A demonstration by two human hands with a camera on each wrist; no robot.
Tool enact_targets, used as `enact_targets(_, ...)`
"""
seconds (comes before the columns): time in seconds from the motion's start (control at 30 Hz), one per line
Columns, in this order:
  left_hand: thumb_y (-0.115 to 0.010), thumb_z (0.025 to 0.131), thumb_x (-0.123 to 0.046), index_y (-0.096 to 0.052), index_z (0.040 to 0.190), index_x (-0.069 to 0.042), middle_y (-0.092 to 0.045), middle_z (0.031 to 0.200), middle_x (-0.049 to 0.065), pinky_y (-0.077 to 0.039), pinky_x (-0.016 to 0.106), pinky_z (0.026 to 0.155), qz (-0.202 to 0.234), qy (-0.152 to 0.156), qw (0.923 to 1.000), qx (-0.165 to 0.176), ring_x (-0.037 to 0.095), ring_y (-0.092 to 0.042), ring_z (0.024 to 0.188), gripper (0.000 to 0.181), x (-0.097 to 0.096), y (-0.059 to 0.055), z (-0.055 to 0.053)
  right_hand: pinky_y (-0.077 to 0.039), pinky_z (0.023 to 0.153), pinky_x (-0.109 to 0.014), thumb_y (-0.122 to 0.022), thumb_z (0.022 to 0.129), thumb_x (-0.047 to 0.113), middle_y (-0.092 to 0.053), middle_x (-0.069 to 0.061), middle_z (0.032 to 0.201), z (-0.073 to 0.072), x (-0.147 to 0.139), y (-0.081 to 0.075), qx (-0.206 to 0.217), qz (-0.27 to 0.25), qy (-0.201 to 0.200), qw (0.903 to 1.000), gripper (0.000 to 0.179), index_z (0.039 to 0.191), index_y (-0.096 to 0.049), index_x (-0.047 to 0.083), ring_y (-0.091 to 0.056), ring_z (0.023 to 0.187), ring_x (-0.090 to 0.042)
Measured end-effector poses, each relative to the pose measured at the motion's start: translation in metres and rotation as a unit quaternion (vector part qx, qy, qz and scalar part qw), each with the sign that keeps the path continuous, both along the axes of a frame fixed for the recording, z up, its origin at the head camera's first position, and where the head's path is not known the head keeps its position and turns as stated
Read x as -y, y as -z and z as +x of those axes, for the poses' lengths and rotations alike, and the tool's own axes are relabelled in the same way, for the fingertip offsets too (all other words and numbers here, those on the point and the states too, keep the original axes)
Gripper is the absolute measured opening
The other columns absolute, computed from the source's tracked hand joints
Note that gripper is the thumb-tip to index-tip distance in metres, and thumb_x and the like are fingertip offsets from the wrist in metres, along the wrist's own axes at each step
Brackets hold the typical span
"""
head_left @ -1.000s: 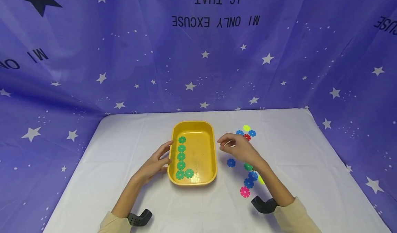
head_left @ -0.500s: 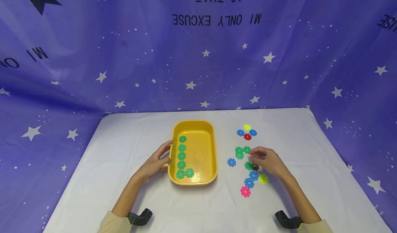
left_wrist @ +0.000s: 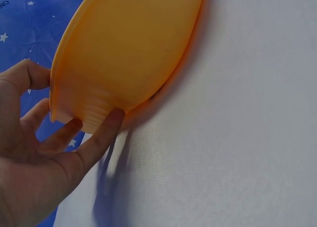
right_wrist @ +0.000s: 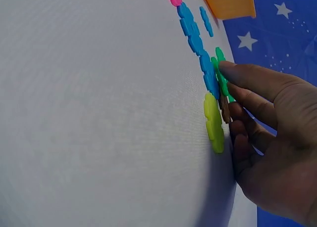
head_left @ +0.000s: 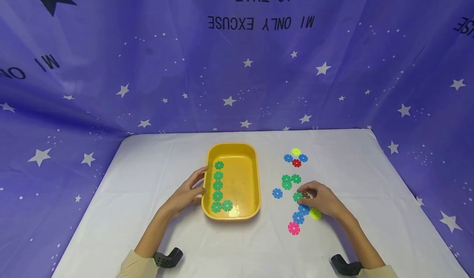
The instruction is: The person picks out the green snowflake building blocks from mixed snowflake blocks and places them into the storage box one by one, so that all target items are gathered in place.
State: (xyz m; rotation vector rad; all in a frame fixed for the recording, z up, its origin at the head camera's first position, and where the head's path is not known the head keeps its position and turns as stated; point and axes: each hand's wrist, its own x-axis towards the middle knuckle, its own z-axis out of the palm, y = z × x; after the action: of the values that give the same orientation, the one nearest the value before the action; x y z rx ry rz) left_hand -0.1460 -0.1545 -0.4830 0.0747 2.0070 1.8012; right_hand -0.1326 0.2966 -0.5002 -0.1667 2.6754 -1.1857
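Sleeves [head_left: 137, 266] of pale cloth come in nearest, at 8 and 4 o'clock from the tray [head_left: 240, 179], each by a black wrist mount [head_left: 169, 258]. On the white cloth [head_left: 237, 245], a pink disc [head_left: 293, 228] lies at 4 o'clock from the tray; two blue discs [head_left: 298, 218] run on from it toward 1 o'clock, and a yellow disc [head_left: 315, 213] sits just beside the farther one, at its 3.

Right hand [head_left: 322, 198]: thumb and forefinger are curled about a single green disc [head_left: 297, 197] — forefinger at its 12 o'clock edge, thumb near its 5 — with a brown disc [right_wrist: 225, 110] at its 3, partly covered by the hand. That green disc is just past 3 o'clock from the tray.

Left hand [head_left: 185, 196], at the tray's 9 o'clock side, has its fingers spread apart, tips against the wall. Inside the tray, five green pieces [head_left: 217, 185] line that side; a sixth lies at 3 o'clock from the nearest.

Between tray and right hand lies a lone blue piece [head_left: 277, 193]. Farther off, three green rounds [head_left: 286, 184] cluster; beyond them, a red disc [head_left: 296, 163], two blue and one yellow form a diamond. Behind stands a starry purple curtain [head_left: 207, 117].
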Motion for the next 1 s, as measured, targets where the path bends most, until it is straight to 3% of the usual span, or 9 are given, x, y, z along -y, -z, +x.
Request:
enact_targets(0.23, -0.058, 0.09, -0.005, -0.029, 0.157, -0.024, -0.017, 0.164, 0.015, -0.052, 0.048, 0.095, -0.003, 0.0, 1.0, -0.003, 0.043, -0.04, 0.136, 0.076, 0.0, 0.0, -0.001, -0.051, 0.097, -0.05, -0.081, 0.083, 0.015, -0.061, -0.007, 0.111, -0.001, 0.004, -0.001, 0.009, 0.014, 0.006, 0.9998, 0.026, 0.106, -0.071, 0.01, -0.057, 0.109, -0.032)
enact_targets(0.57, -0.058, 0.089, -0.003, -0.029, 0.158, -0.022, -0.016, 0.164, 0.016, -0.053, 0.047, 0.093, 0.008, -0.003, 1.0, 0.0, 0.046, -0.032, 0.141, 0.077, 0.0, 0.0, -0.001, -0.051, 0.097, -0.047, -0.078, 0.084, 0.01, -0.059, -0.004, 0.101, -0.001, 0.009, -0.01, 0.007, 0.004, -0.006, 0.9999, 0.017, 0.097, -0.066, 0.011, -0.058, 0.108, -0.032)
enact_targets(0.67, -0.058, 0.089, -0.003, -0.029, 0.157, -0.023, -0.016, 0.164, 0.016, -0.053, 0.047, 0.094, 0.007, -0.004, 1.0, 0.001, 0.045, -0.029, 0.142, 0.077, 0.0, 0.0, -0.001, -0.055, 0.085, -0.034, -0.076, 0.086, 0.008, -0.058, -0.003, 0.092, -0.001, 0.01, -0.013, 0.008, -0.009, -0.024, 0.9996, 0.015, 0.095, -0.064, 0.009, -0.059, 0.096, -0.028)
enact_targets(0.8, -0.058, 0.09, -0.003, -0.029, 0.157, -0.023, -0.016, 0.164, 0.016, -0.053, 0.047, 0.094, 0.006, -0.003, 1.0, 0.0, 0.046, -0.031, 0.141, 0.076, 0.0, 0.0, 0.0, -0.048, 0.064, -0.023, -0.072, 0.089, 0.004, -0.054, -0.003, 0.08, -0.001, 0.011, -0.015, 0.016, -0.036, -0.047, 0.9981, 0.011, 0.095, -0.063, 0.006, -0.053, 0.078, -0.02)
enact_targets(1.0, -0.058, 0.09, -0.003, -0.028, 0.158, -0.022, -0.016, 0.164, 0.016, -0.053, 0.047, 0.094, 0.008, 0.0, 1.0, -0.003, 0.045, -0.029, 0.142, 0.076, 0.0, -0.001, 0.0, -0.053, 0.066, -0.026, -0.068, 0.093, 0.006, -0.059, -0.005, 0.082, -0.001, 0.017, -0.023, -0.008, -0.072, -0.068, 0.995, 0.011, 0.103, -0.066, 0.005, -0.06, 0.076, -0.026)
